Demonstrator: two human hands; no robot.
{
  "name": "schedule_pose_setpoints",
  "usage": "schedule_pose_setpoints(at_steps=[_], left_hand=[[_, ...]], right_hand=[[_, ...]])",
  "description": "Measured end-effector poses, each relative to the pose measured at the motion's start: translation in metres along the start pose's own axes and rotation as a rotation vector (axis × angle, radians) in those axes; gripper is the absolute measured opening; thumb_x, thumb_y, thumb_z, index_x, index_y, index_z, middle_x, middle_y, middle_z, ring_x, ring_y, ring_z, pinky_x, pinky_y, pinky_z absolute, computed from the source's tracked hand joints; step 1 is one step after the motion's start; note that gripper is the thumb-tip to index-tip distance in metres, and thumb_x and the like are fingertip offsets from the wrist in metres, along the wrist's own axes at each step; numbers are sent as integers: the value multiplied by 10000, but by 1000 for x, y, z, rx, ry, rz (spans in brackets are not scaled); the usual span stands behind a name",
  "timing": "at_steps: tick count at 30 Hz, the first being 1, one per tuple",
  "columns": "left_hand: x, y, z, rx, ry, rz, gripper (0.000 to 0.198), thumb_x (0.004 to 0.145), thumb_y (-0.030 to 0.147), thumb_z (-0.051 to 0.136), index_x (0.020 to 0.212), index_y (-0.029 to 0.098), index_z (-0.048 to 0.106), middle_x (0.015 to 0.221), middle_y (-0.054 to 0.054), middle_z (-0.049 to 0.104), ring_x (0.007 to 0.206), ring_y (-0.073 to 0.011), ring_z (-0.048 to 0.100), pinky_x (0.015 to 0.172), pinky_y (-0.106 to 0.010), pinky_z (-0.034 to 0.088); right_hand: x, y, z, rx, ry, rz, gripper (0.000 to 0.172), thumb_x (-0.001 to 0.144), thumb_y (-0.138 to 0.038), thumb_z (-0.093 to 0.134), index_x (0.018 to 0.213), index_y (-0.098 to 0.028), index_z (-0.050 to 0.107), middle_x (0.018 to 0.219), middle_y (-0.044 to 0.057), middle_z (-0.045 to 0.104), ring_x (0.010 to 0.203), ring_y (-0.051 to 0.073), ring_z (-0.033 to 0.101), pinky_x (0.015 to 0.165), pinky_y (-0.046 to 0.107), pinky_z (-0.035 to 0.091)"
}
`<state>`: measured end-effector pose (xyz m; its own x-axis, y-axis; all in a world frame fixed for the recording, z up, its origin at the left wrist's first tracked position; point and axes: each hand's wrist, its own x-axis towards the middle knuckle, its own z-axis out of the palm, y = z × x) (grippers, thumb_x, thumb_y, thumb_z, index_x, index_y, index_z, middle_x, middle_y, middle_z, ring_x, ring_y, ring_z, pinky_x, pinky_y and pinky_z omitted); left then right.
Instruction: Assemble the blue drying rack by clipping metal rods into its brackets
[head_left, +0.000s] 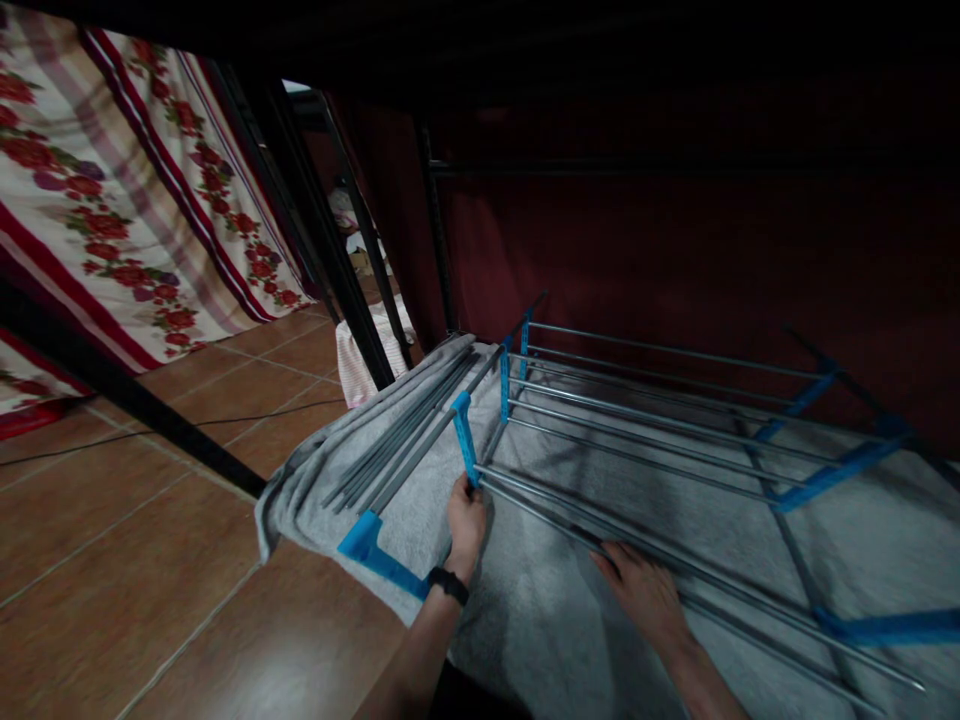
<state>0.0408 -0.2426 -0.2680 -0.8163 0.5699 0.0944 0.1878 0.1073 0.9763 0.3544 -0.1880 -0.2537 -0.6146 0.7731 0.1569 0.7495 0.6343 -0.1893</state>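
Brown square-tiled floor with pale grout, glare patch low in view. Dark red fabric hangs as the back wall; floral curtain with red roses and stripes on the left. Black metal frame cuts across the left side; top of view is near-black. Work surface: grey blanket, soft nap, left edge rumpled in folds.

Rack sits on the blanket, centre to right: straight grey metal tubes, round section, light sheen, spanning between blue plastic end brackets. Rear tubes run roughly parallel, joined to brackets at both sides. Bundle of thin grey rods lies on the blanket left of it. Pale striped cloth behind the frame post; thin black cable over the tiles.

L-shaped blue bracket at near-left corner, by the left wrist. Upright blue bracket stands between it and the rear tubes, with front tubes meeting its lower end.

Left hand: forearm up from below, fingers clamped on the upright bracket's bottom end. Right hand: palm down, reaching in from lower right, fingers close together and bent over the front tubes; can't tell how firm, underside hidden. Black wristband on left wrist.
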Motion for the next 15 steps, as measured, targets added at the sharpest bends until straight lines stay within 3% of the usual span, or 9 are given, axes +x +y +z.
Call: schedule_pose_setpoints(at_steps=[9, 15], left_hand=[[-1, -3, 2, 38, 34, 22, 380, 778, 60, 524, 1101, 151, 703, 1138, -125, 750, 1143, -282, 660, 1092, -436, 457], [-2, -3, 2, 88, 37, 32, 391, 786, 39, 511, 1106, 144, 711, 1139, -142, 752, 1108, -292, 676, 1070, -446, 465]], right_hand=[[2, -1, -3, -17, 0, -13, 389, 1067, -425, 375, 1036, -254, 723, 980, 48, 796, 815, 179, 753, 667, 268, 499], [3, -1, -9, -62, -16, -39, 370, 1067, -408, 399, 1141, -247, 724, 1105, 64, 792, 885, 193, 762, 729, 284, 523]])
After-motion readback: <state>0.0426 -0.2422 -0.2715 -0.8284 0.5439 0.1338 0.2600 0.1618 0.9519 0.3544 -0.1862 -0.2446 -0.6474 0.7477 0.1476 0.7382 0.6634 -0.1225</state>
